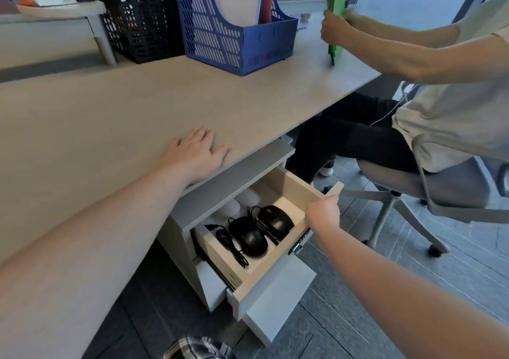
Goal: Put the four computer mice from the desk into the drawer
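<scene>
Two black mice (249,236) in drawer (259,267) | right hand (323,211) fingers grip its front | left hand (197,154) flat

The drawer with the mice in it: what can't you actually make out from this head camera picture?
- White mice: pale shapes at the back of the drawer, partly hidden under the desk edge, so their number is unclear.
- Right hand: fingers curl over the drawer front, hiding the fingertips.
- Black mice: cables tangle between them; which cable belongs to which is unclear.
- Left hand: flat on the desk, palm unseen.
</scene>
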